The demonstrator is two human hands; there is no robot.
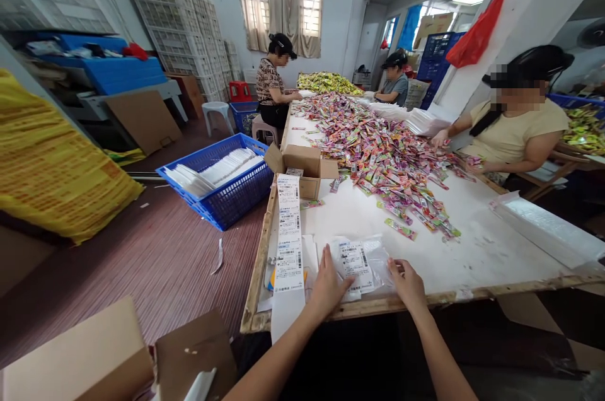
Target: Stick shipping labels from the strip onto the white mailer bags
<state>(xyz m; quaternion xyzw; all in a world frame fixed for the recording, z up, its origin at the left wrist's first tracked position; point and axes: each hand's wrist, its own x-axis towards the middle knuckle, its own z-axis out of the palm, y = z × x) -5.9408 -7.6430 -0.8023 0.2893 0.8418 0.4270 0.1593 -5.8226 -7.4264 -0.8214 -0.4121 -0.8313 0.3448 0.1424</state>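
Observation:
A white padded mailing bag point(379, 262) with a printed shipping label point(355, 264) on it lies at the table's front edge. My left hand point(328, 284) rests along the bag's left side, fingers stretched out and thumb across the lower label. At the opposite end, my right hand point(407, 284) has its fingers curled in, pinching the bag's right edge. A long strip of printed labels point(288, 237) runs from a small open cardboard box point(309, 186) down over the front edge, left of my left hand. White sheets lie partly under that hand.
Small colourful packets point(378, 152) are heaped across the white table point(477, 249). A blue basket point(236, 199) of white bags stands at the left. Cardboard boxes point(80, 350) sit at the lower left. Three people work around the table; white mailers point(548, 224) lie at the right.

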